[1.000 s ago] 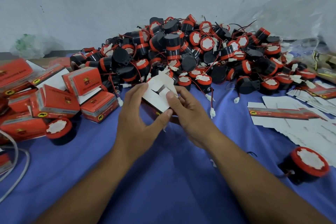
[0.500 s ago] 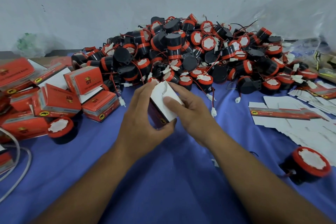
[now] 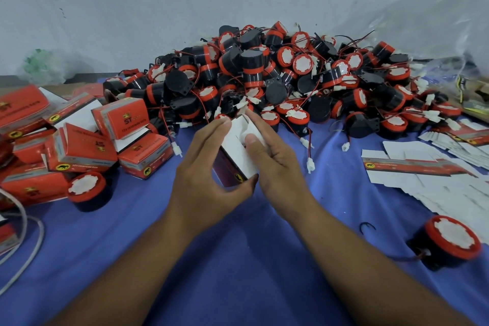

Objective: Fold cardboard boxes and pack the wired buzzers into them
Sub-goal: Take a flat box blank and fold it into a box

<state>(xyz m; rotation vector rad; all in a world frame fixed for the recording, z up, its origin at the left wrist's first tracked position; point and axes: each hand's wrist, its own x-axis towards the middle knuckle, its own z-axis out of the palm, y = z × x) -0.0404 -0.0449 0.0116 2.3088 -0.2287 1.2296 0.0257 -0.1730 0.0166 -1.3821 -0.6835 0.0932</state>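
Both hands hold one box (image 3: 234, 159) over the cloth (image 3: 238, 259), just before the heaped buzzers (image 3: 264, 74) — left hand (image 3: 201, 182) gripping its dark side, right hand (image 3: 275, 164) thumb-pressing its white end. Finished boxes (image 3: 124, 119) at left read "ST" — smaller print illegible.

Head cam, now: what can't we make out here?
1. Inside of the box, head view: covered by its white flaps, left hand and right hand; buzzer inside unknown.
2. Small print on the folded red boxes, head view: blurred.
3. White cable, head view: cut off by left edge.
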